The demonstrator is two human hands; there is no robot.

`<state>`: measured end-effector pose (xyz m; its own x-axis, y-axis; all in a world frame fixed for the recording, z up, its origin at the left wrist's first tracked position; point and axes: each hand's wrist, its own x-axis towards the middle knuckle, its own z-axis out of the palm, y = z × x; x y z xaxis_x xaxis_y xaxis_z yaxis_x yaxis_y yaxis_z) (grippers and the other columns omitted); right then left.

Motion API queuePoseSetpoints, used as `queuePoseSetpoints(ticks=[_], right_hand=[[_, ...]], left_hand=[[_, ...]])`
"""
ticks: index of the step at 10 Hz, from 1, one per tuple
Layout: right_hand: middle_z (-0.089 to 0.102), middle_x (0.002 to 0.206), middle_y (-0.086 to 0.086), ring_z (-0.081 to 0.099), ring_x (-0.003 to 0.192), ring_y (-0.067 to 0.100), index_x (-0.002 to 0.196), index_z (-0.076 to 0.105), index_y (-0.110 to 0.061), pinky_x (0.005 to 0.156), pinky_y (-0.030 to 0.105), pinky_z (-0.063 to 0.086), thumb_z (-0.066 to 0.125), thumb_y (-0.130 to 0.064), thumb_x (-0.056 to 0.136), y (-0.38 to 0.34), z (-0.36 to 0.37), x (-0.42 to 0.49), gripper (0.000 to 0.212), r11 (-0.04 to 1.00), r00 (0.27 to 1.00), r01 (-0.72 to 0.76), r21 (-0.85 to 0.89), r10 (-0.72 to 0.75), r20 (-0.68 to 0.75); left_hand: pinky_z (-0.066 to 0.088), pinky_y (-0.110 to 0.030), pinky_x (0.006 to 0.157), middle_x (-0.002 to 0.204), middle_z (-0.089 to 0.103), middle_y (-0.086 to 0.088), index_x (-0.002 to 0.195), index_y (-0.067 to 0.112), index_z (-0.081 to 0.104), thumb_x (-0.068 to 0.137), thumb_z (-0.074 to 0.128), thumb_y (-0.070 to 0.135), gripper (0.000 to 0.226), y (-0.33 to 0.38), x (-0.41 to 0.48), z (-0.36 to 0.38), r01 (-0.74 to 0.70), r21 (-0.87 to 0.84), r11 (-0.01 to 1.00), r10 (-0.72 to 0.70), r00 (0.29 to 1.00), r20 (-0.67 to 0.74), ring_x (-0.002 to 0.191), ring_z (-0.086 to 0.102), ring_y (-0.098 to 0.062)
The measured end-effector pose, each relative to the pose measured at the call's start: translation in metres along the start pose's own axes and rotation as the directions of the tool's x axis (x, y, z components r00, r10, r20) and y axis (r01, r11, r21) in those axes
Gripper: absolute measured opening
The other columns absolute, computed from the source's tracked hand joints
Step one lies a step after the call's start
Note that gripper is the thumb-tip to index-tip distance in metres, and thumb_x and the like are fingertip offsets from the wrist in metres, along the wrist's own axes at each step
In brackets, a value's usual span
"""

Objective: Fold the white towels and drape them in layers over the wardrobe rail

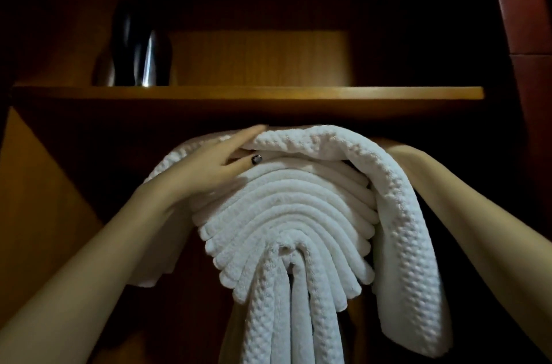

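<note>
Several folded white towels [286, 214] hang in arched layers over the wardrobe rail, which they hide. A looser white waffle towel [397, 214] lies over the top of the stack and hangs down its right side. My left hand [209, 166] rests on the upper left of the pile with its fingers straight. Its thumb lies just under the top towel's front edge. My right forearm [448, 193] reaches in from the right. The right hand itself is hidden behind the top towel.
A wooden shelf [298, 92] runs just above the towels, leaving little room over them. A dark shiny vessel [140, 50] stands on its left part. The wardrobe's side wall [38, 199] is at the left and a reddish door edge [519, 5] at the right.
</note>
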<state>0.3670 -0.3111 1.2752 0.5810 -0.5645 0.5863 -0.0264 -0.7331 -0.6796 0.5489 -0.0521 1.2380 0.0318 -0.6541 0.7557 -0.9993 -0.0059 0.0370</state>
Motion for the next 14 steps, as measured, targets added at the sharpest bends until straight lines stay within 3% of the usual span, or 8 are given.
queuePoseSetpoints(ticks=[2,3,5,8,10,11,13,14], right_hand=[[0.058,0.098,-0.003,0.055,0.085,0.006,0.134,0.051,-0.004,0.062,0.001,0.043,0.041,-0.023,0.104,-0.009,0.01,-0.014,0.037,0.997,1.0,-0.024,-0.068,0.025,0.003],[0.064,0.107,-0.002,0.059,0.085,0.01,0.12,0.061,-0.015,0.066,0.011,0.047,0.049,-0.032,0.101,-0.002,0.011,-0.028,0.028,0.999,0.975,0.018,-0.045,-0.028,-0.219],[0.065,0.108,-0.005,0.059,0.098,0.008,0.115,0.059,-0.024,0.084,0.029,0.045,0.061,-0.049,0.088,-0.005,0.034,-0.087,0.036,0.867,0.844,0.436,-0.241,-0.487,-0.224],[0.065,0.111,0.003,0.061,0.1,0.03,0.128,0.048,-0.034,0.082,0.044,0.051,0.057,-0.031,0.09,0.006,0.025,-0.104,0.039,0.772,0.865,0.273,-0.574,-0.458,-0.205],[0.052,0.084,0.004,0.059,0.084,0.037,0.073,0.039,-0.019,0.065,0.035,0.039,0.062,-0.022,0.081,-0.019,-0.003,-0.07,0.025,0.637,0.899,0.066,-0.768,-0.372,-0.231],[0.053,0.079,0.004,0.061,0.08,0.036,0.075,0.048,-0.02,0.064,0.033,0.038,0.063,-0.029,0.083,-0.021,-0.008,-0.057,0.019,0.571,0.802,0.029,-0.821,-0.503,-0.321],[0.069,0.084,0.008,0.065,0.069,0.037,0.097,0.063,-0.016,0.052,0.033,0.038,0.068,-0.026,0.079,0.021,-0.001,-0.041,0.021,0.54,0.627,0.099,-0.836,-0.686,-0.369],[0.07,0.098,0.011,0.066,0.081,0.037,0.112,0.063,-0.015,0.063,0.037,0.046,0.063,-0.027,0.088,0.022,-0.004,-0.033,0.026,0.555,0.725,0.134,-0.821,-0.62,-0.301]], left_hand=[[0.04,-0.029,0.103,0.146,0.037,0.022,0.144,0.053,0.024,0.091,0.041,0.065,0.056,0.017,0.035,0.027,-0.123,0.012,0.992,0.122,0.992,0.044,0.126,0.047,-0.005],[0.04,-0.022,0.068,0.1,0.059,0.018,0.144,0.04,0.035,0.097,0.039,0.053,0.049,0.024,0.042,0.031,-0.069,0.021,0.997,0.069,0.997,-0.018,0.078,0.051,0.006],[0.028,-0.031,0.055,0.069,0.046,0.006,0.073,0.024,0.036,0.099,0.043,0.043,0.033,0.031,0.052,0.036,0.056,-0.014,0.998,-0.058,0.979,-0.195,0.063,0.042,-0.006],[0.032,-0.029,0.056,0.072,0.053,0.003,0.086,0.017,0.044,0.098,0.048,0.042,0.028,0.029,0.043,0.035,0.016,-0.015,1.0,-0.018,0.985,-0.173,0.066,0.05,-0.01],[0.029,-0.036,0.061,0.075,0.05,0.005,0.089,0.018,0.043,0.102,0.036,0.043,0.029,0.031,0.048,0.034,0.123,0.038,0.992,-0.116,0.983,-0.142,0.073,0.05,-0.018],[0.035,-0.034,0.069,0.082,0.056,0.003,0.123,0.016,0.047,0.102,0.031,0.046,0.041,0.031,0.049,0.032,0.15,0.065,0.987,-0.141,0.982,-0.122,0.084,0.053,-0.024],[0.039,-0.03,0.066,0.086,0.059,0.003,0.1,0.015,0.055,0.101,0.042,0.038,0.027,0.034,0.06,0.028,0.15,-0.103,0.983,-0.156,0.987,-0.048,0.082,0.056,-0.016],[0.044,-0.032,0.077,0.093,0.063,0.001,0.115,0.02,0.06,0.101,0.042,0.041,0.031,0.028,0.062,0.028,0.159,-0.167,0.973,-0.16,0.987,0.004,0.089,0.06,-0.018]])
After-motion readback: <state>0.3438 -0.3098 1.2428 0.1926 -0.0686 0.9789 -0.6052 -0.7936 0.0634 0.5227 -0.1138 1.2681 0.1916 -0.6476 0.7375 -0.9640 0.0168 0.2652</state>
